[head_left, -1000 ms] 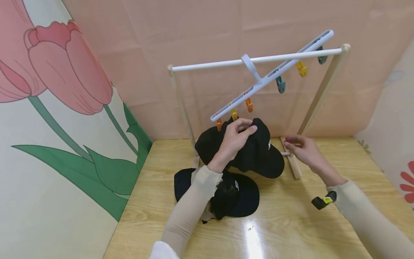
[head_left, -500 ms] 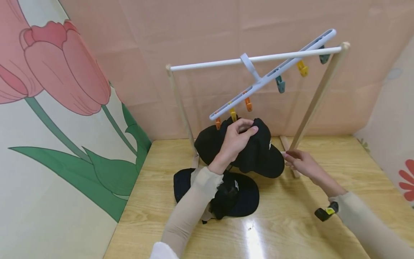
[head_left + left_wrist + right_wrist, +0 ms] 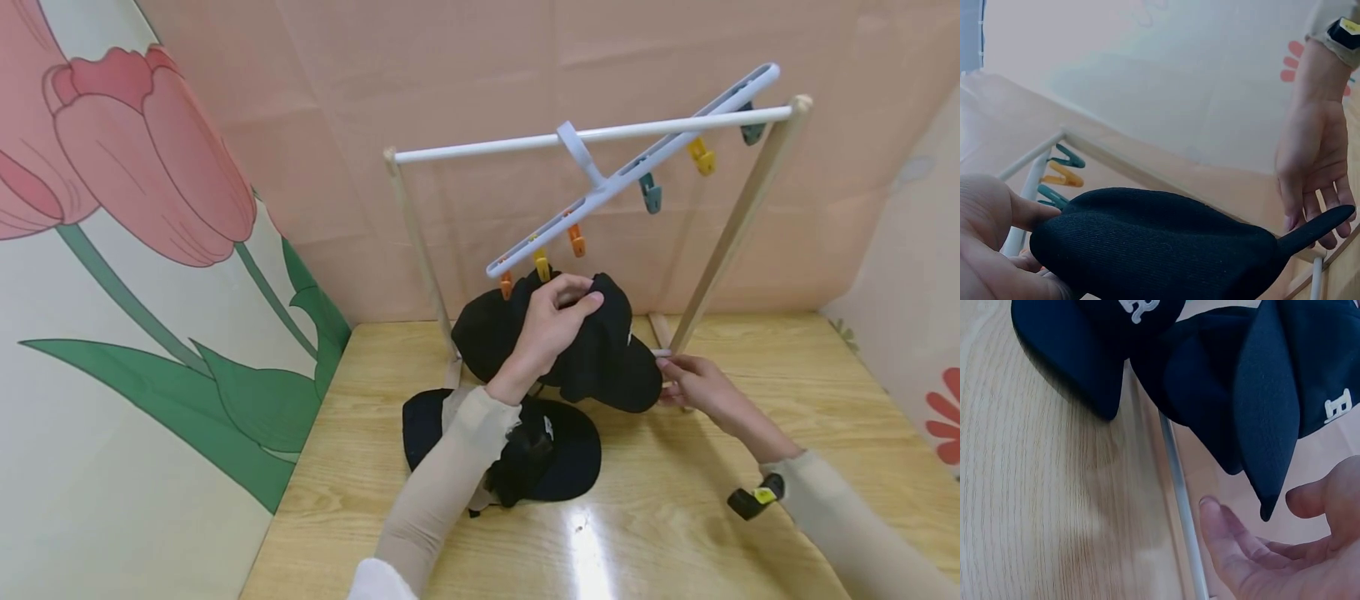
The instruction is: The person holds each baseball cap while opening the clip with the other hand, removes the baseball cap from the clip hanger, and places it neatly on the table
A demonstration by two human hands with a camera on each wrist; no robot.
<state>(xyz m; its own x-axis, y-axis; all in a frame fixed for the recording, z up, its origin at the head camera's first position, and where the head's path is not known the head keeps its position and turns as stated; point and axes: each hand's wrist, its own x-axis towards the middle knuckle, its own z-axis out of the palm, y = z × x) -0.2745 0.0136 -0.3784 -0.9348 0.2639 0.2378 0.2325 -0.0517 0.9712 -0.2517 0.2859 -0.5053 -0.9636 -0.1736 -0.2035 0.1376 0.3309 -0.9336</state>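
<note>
My left hand point(image 3: 551, 325) pinches the top of a black baseball cap point(image 3: 600, 350) between thumb and fingers. In the right wrist view this cap shows a white letter and a brim point(image 3: 1266, 419) pointing down. My right hand point(image 3: 697, 385) is beside the brim's tip, thumb and fingers apart, with a gap to the brim in the right wrist view. Another black cap point(image 3: 483, 333) is behind, under the orange clip point(image 3: 506, 285) and yellow clip point(image 3: 542, 265); its clipped edge is partly hidden. A dark cap point(image 3: 570, 454) lies on the table below my left forearm.
A pale blue clip hanger point(image 3: 600, 196) hooks over the white bar point(image 3: 487, 148) of a wooden-legged rack and slants down to the left. More coloured clips, such as a teal clip point(image 3: 651, 193), dangle from it. A wooden table point(image 3: 712, 500) bears everything, with a pink backdrop behind.
My right hand has moved down from beside the rack's right leg to the tip of the brim. The left hand keeps its pinch on the cap, almost still.
</note>
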